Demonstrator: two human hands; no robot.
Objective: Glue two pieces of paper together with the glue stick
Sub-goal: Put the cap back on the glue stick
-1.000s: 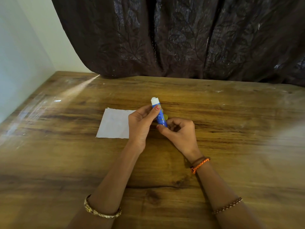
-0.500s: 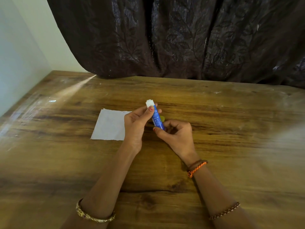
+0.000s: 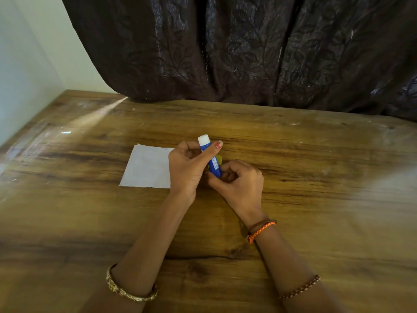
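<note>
Two bare hands meet over the middle of a wooden surface. The left hand grips the upper part of a blue glue stick, fingers and thumb closed around the tube. The stick stands nearly upright, tilted slightly left, with its white glue tip uncovered at the top. The right hand is closed around the stick's bottom end, thumb and fingers pinching the base. A small yellow object shows just behind the stick; what it is cannot be told. A white sheet of paper lies flat on the surface just left of the hands, partly hidden behind the left hand. A dark patterned curtain hangs behind the surface.
</note>
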